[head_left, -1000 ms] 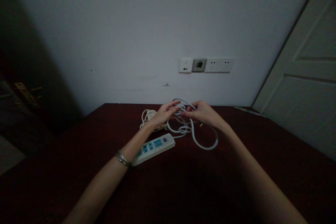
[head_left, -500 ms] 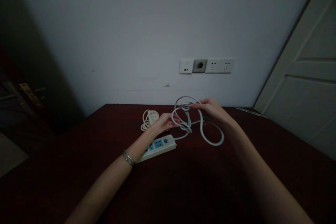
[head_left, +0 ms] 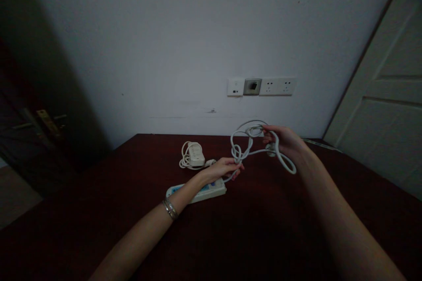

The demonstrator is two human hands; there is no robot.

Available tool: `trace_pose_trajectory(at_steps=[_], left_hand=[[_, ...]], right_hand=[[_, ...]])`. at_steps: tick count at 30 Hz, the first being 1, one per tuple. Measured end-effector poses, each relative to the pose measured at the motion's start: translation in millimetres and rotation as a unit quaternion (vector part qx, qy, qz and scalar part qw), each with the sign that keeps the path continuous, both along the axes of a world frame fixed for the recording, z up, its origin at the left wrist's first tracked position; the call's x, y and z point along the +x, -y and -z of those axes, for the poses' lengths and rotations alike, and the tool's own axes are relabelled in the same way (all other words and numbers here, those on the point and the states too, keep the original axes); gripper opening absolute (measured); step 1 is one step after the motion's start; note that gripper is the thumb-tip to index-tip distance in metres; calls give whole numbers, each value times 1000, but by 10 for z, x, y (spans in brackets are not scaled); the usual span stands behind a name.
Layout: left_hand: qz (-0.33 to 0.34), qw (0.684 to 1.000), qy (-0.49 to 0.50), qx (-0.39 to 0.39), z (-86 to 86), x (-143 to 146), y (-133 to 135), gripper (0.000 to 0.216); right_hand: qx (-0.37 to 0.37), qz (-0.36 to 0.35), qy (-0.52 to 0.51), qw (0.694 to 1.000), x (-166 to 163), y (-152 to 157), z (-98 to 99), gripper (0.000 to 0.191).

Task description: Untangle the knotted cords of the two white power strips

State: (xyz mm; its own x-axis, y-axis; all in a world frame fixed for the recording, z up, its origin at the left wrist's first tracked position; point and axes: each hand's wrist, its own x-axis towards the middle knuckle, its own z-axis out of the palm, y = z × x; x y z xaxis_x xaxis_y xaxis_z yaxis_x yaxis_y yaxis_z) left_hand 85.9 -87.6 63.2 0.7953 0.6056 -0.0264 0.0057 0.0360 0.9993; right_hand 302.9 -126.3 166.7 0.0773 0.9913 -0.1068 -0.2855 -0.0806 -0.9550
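A white power cord (head_left: 245, 154), looped and tangled, hangs between my two hands above the dark table. My left hand (head_left: 224, 169) pinches the cord just below a knotted part, close to the power strip. Higher and to the right, my right hand (head_left: 284, 138) grips the upper loops between thumb and fingers. The cord's plug (head_left: 271, 149) dangles by the right palm. Beneath my left forearm lies the white power strip (head_left: 211, 192) with blue sockets, partly hidden by the arm; the cord runs out of its right end.
A smaller white power strip (head_left: 196, 156) with its own coiled cord lies behind my left forearm. The dark red table (head_left: 250, 232) meets a wall bearing a row of sockets (head_left: 276, 87). A white door (head_left: 389, 127) stands at the right.
My left hand has shifted down and right, from the loops to the cord below the knot. My right hand has moved right, drawing the loops along.
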Motion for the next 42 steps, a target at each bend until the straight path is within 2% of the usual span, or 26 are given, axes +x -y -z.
trace_pose_trajectory(at_steps=[3, 7, 12, 15, 17, 19, 21, 23, 25, 27, 32, 35, 38, 42], left_hand=[[14, 1000, 7, -3, 8, -2, -17, 32], [25, 1000, -9, 3, -7, -30, -32, 35], [41, 999, -27, 0, -38, -73, -22, 27], [46, 999, -20, -10, -84, -95, -52, 24], [5, 1000, -14, 1, -167, -117, -91, 25], [-89, 995, 14, 38, -311, -156, -117, 23], [-196, 973, 74, 95, -500, -214, -103, 18], [-227, 953, 122, 159, -694, -275, -40, 18], [-200, 942, 118, 241, -845, -318, 51, 25], [-155, 937, 102, 296, -927, -333, 133, 36], [-119, 928, 64, 347, -954, -341, 187, 42], [-100, 940, 46, 324, -994, -402, 162, 45], [-52, 964, 38, 258, -1042, -478, 132, 47], [-25, 977, 62, 201, -1017, -520, 68, 42]], right_hand=[[-3, -9, -55, 998, 156, 19, -8, 14], [23, 3, -40, 999, 245, 34, -10, 15], [26, -14, -55, 998, 155, 72, -51, 15], [21, -33, -25, 999, 58, 121, -107, 15], [25, -28, 15, 999, -18, 158, -148, 18], [35, -14, 48, 998, -106, 194, -185, 20], [44, -20, 75, 996, -204, 230, -213, 22], [55, -49, 98, 992, -300, 265, -231, 23], [69, -77, 129, 986, -384, 303, -244, 24], [83, -100, 167, 977, -452, 342, -257, 24], [114, -161, 230, 953, -553, 420, -284, 23], [130, -173, 253, 943, -562, 433, -280, 24], [141, -168, 273, 937, -550, 408, -252, 26], [155, -168, 282, 932, -536, 338, -208, 35]])
